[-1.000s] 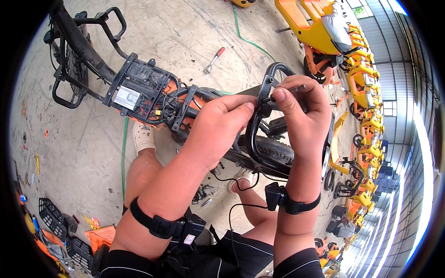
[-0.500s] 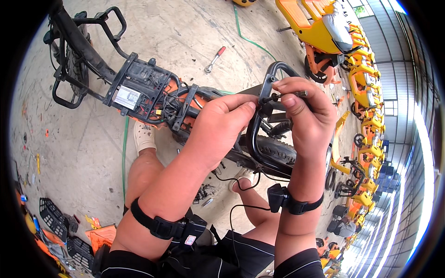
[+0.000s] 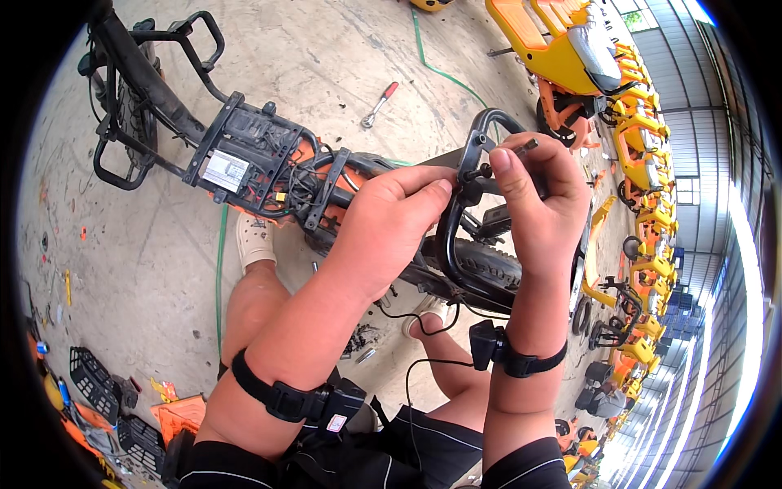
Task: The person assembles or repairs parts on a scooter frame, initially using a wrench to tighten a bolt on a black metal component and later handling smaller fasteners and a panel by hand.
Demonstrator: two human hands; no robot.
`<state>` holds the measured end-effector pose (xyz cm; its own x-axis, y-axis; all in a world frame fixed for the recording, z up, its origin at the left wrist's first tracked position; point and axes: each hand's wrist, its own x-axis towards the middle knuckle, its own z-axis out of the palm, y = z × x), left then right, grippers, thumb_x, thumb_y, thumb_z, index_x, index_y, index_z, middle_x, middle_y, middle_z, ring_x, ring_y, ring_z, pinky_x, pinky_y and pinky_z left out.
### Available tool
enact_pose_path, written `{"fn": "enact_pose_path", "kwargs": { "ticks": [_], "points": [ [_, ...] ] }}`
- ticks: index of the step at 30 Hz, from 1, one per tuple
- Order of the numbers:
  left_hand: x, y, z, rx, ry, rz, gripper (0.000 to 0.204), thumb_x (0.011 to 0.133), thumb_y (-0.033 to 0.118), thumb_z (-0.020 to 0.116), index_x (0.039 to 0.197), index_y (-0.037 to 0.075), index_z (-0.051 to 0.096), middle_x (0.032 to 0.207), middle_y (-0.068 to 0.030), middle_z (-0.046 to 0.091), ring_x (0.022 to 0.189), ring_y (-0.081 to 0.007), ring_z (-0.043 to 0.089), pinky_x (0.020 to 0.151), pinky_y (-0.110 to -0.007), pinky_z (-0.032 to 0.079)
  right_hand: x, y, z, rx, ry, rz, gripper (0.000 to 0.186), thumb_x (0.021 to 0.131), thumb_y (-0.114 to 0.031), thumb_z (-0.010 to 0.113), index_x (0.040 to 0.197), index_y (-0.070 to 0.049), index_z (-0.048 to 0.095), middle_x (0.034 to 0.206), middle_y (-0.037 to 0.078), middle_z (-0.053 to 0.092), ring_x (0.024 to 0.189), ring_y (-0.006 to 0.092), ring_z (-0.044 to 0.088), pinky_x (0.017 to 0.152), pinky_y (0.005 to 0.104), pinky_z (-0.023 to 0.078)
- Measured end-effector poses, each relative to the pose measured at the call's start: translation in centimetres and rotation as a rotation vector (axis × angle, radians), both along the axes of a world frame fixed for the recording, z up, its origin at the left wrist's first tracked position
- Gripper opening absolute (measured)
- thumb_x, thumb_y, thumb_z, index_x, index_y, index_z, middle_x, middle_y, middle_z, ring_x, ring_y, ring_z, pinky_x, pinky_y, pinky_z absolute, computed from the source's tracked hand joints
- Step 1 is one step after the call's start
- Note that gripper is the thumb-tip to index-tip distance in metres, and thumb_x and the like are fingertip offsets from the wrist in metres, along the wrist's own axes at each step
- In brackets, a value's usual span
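Observation:
A black tubular rack frame (image 3: pixel 444 236) rises over the rear wheel of a stripped electric bike. On its upper bar a dark bolt (image 3: pixel 481 173) sticks out toward my right hand (image 3: pixel 542 183). That hand is closed in a pinch around a short dark metal rod (image 3: pixel 529 148), whose end shows above the fingers; the rest is hidden. My left hand (image 3: pixel 399 212) pinches at the bar beside the bolt, thumb against forefinger. What lies between those fingertips is too small to tell.
The bike's open middle (image 3: pixel 277 163) shows wires and a boxed controller. A red-handled ratchet (image 3: pixel 380 104) lies on the concrete floor beyond the bike. Yellow scooters (image 3: pixel 562 49) stand in rows at right. Black crates and orange panels (image 3: pixel 179 416) lie lower left.
The rod in my right hand has tilted, its outer end moving up, and the fingers have shifted around it. More of the bolt shows. My left hand has stayed nearly still.

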<state>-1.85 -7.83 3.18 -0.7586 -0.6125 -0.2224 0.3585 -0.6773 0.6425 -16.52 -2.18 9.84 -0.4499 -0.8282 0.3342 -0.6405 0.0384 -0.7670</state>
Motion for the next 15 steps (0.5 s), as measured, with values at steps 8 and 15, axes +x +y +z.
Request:
{"fn": "enact_pose_path", "kwargs": {
  "ticks": [8, 15],
  "points": [
    [0.0, 0.0, -0.2, 0.007, 0.006, 0.002, 0.029, 0.099, 0.016, 0.06, 0.122, 0.001, 0.068, 0.095, 0.0034, 0.067, 0.081, -0.0035, 0.052, 0.076, -0.021, 0.044, 0.5, 0.1, 0.3, -0.02, -0.011, 0.025, 0.011, 0.087, -0.009, 0.076, 0.09, -0.002, 0.068, 0.072, -0.006, 0.056, 0.064, 0.0016, 0.044, 0.057, 0.0185, 0.034],
    [0.0, -0.1, 0.1, 0.013, 0.002, -0.008, 0.029, 0.099, 0.016, 0.06, 0.122, 0.001, 0.068, 0.095, 0.0033, 0.067, 0.081, -0.0035, 0.052, 0.077, -0.021, 0.044, 0.3, 0.3, 1.1, 0.027, -0.12, 0.137, 0.006, 0.089, 0.001, 0.068, 0.095, 0.001, 0.07, 0.088, 0.004, 0.069, 0.081, 0.0088, 0.059, 0.073, 0.0229, 0.048]
  ]
}}
